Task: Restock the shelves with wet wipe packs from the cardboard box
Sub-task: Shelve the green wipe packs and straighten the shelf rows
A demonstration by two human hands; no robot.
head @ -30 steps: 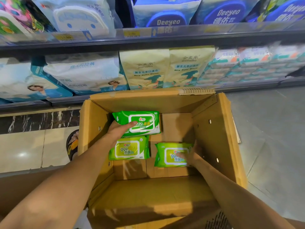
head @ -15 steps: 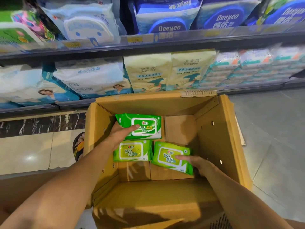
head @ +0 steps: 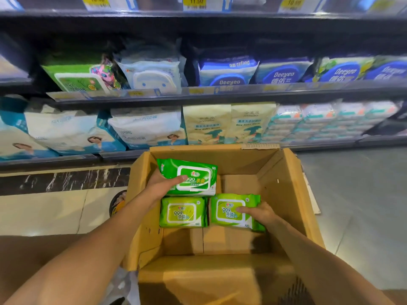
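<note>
An open cardboard box (head: 293, 194) stands on the floor before the shelves. My left hand (head: 161, 186) grips a green wet wipe pack (head: 193, 172) by its left end, thumb across the top, raised toward the box's far left. My right hand (head: 258, 213) holds a second green pack (head: 229, 210) by its right end, thumb on its label, tilted a little off the bottom. A third green pack (head: 182, 213) lies flat on the box bottom between them.
Shelves behind the box carry baby wipe and diaper packs: cream packs (head: 226, 123), blue Deeyeo packs (head: 229, 72), stacked white packs (head: 326, 119). Price tags (head: 196, 2) line the top rail. Grey floor (head: 356, 194) lies to the right, beige tiles to the left.
My right hand has closed on the right-hand pack and tipped it up. My left hand has lifted its pack higher. The view has tilted up, showing more shelves.
</note>
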